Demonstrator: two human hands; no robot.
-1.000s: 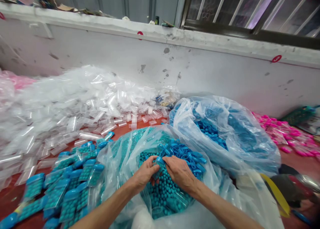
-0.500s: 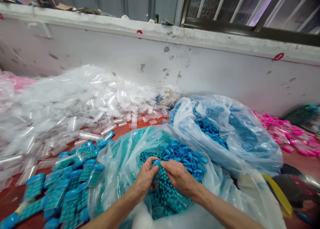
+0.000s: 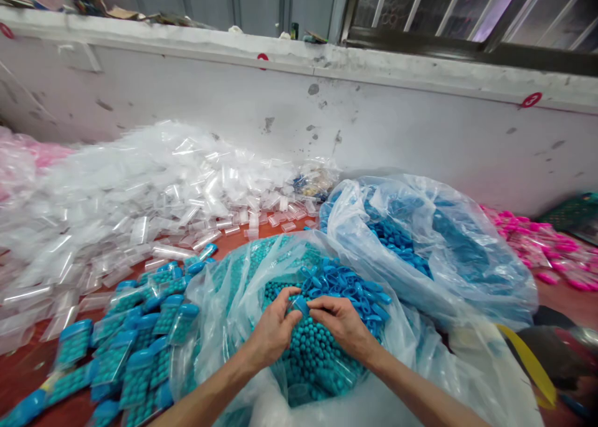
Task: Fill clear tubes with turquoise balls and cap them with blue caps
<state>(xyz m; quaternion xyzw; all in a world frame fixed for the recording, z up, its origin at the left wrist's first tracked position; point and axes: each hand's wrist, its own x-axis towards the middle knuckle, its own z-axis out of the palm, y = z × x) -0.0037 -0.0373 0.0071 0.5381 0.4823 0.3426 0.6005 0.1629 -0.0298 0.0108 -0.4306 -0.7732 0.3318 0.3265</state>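
Note:
Over an open plastic bag (image 3: 228, 315) of teal beads (image 3: 322, 352), both my hands meet at a small blue cap (image 3: 300, 305). My left hand (image 3: 273, 330) is closed around the small container under the cap, thumb and forefinger on either side; its body is mostly hidden. From the right, the thumb and fingertips of my right hand (image 3: 344, 328) pinch the cap's edge. Just behind my hands, loose blue caps (image 3: 348, 290) are heaped on the beads. Filled clear containers with blue caps (image 3: 112, 355) lie piled at the left.
Empty clear containers (image 3: 154, 184) form a large heap along the wall. Another plastic bag (image 3: 476, 271) with blue caps stands at back right, beside pink pieces (image 3: 546, 246). At the far right is a yellow strip (image 3: 530, 365). The red tabletop (image 3: 228, 246) shows between the heaps.
My hands stay together, shifted slightly right in the view. The blue cap between them now shows more fully, and my right fingers are curled more at its edge.

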